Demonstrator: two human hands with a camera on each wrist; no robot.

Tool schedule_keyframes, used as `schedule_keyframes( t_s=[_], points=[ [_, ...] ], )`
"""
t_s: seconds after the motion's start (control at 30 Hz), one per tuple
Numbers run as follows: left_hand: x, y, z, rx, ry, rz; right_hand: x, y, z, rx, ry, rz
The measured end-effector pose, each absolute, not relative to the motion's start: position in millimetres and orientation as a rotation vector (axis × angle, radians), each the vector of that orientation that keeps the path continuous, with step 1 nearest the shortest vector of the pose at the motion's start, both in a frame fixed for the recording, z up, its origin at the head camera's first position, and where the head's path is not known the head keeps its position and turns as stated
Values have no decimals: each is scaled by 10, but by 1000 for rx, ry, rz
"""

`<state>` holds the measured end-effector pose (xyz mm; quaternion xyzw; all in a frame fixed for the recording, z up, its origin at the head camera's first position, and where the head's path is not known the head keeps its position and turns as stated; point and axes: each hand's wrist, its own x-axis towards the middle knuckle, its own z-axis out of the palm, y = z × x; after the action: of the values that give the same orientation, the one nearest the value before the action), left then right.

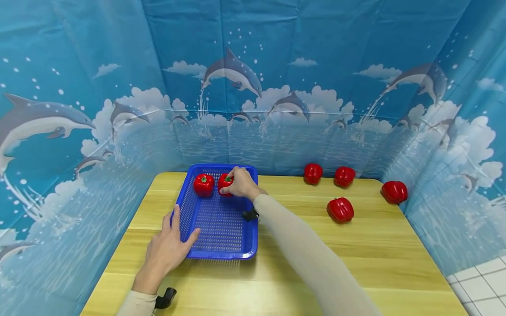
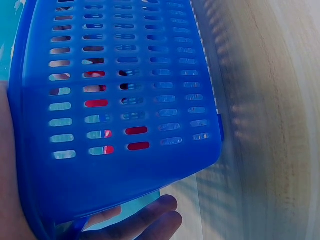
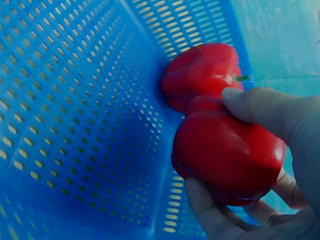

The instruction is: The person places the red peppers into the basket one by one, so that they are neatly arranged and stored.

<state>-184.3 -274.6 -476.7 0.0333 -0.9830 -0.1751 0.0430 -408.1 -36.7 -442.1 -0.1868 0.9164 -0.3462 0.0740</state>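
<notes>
Red and glossy, one bell pepper [image 1: 204, 185] already sits in the blue plastic basket [image 1: 219, 255]; beside it, a second pepper [image 3: 227, 152] is within the curled grip of the right hand [image 1: 242, 182]. Four other peppers [image 1: 341, 210] lie outside on the tabletop [image 1: 375, 259]. The left hand [image 1: 168, 245], fingers nearly straight, rests at the rim.

The person wears long sleeves, plain and cream-coloured, with no pattern I can pick out from here. The right sleeve [image 1: 308, 250] is smooth and fairly close-fitting, broader up the arm and narrowing towards the wrist. Of the left sleeve [image 1: 136, 303] I see just a short stretch, lightly creased at the cuff. Below the cuffs, the left hand [image 1: 168, 245] and right hand [image 1: 241, 182] are bare. Each wrist carries a small, dark, blocky gadget: one on the left [image 1: 166, 298], one on the right [image 1: 250, 214].
</notes>
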Motion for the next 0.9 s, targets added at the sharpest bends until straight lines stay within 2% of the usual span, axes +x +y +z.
schedule_keyframes(
  t_s=[0.3, 0.4, 0.53, 0.9],
  points=[
    [-1773, -2741, -4774, 130, -3022, -533, -4364, -686, -4946, -482, 2769, -921],
    [-1783, -2710, -4785, 117, -3016, -536, -4337, -653, -4931, -465, 2741, -972],
    [-1810, -2696, -4781, 106, -2999, -547, -4193, -592, -4698, -458, 2705, -1043],
    [-1836, -2744, -4757, 97, -2993, -544, -4305, -578, -4686, -522, 2708, -984]
  ],
)
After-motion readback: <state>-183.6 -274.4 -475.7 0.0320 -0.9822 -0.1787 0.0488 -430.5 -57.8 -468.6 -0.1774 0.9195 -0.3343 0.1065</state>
